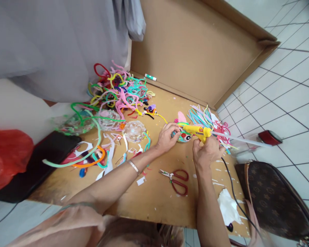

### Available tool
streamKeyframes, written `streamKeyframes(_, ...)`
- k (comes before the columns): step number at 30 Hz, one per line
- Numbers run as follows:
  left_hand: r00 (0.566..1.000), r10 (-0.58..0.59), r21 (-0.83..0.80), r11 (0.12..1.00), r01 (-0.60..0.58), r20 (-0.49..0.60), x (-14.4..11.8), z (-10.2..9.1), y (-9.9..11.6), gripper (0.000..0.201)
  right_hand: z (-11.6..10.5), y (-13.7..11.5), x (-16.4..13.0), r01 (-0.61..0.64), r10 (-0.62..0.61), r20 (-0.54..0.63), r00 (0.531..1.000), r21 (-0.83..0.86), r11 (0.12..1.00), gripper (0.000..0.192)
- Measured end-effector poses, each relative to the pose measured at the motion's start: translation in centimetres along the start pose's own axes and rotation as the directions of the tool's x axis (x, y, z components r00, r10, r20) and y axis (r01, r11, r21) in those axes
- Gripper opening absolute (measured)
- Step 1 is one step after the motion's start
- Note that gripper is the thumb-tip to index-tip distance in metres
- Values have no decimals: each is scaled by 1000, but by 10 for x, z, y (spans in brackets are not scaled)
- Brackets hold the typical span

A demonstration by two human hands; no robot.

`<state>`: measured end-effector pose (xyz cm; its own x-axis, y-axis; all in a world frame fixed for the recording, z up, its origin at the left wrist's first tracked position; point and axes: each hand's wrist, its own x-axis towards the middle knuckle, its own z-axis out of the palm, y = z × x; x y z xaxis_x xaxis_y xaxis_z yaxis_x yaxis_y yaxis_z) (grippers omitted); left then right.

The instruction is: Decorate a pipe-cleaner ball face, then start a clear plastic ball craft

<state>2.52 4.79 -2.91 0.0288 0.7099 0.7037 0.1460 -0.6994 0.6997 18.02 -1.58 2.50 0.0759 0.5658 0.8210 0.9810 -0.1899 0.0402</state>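
Two hands at work, right hand (207, 151) gripping glue gun (197, 130), left hand (166, 137) steadying craft face (184, 136)

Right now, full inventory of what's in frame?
glue gun: 1, yellow, in the right hand, nozzle at the craft piece
craft piece: 1, multicoloured, under the left hand's fingers
scissors: 1, red handles, on the board near the arms
pipe cleaners: a pile, mixed colours, far left of the board
paper strips: a bunch, teal and pink, behind the glue gun
glue stick: 1, white and green, by the cardboard wall
cardboard board: 1, brown, work surface
handbag: 1, brown patterned, on the tiled floor at right
red bag: 1, left edge
left hand: on the craft piece
right hand: gripping the glue gun
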Motion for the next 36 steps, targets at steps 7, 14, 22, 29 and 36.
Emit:
streamKeyframes(7, 1000, 13, 0, 1000, -13, 0, 0, 0, -1, 5, -1, 1, -1, 4, -4, -4, 1000, -39, 999, 12)
streamKeyframes(14, 1000, -13, 15, 1000, 12, 18, 1, -1, 1, 5, -5, -1, 1, -42, 42, 33, 999, -3, 999, 9)
streamKeyframes(22, 1000, -17, 14, 1000, 16, 16, 0, 0, 1, 5, -4, -2, 1, -56, 56, 37, 998, 11, 998, 9)
streamKeyframes(29, 1000, 15, 16, 1000, -14, -2, 1, 0, 0, 6, 0, 0, -2, -157, 151, 102, 983, 63, 986, 12)
streamKeyframes(36, 999, -34, 29, 999, 34, 17, 1, -1, -1, 5, -12, 24, -2, -567, 532, 212, 819, 159, 809, 32)
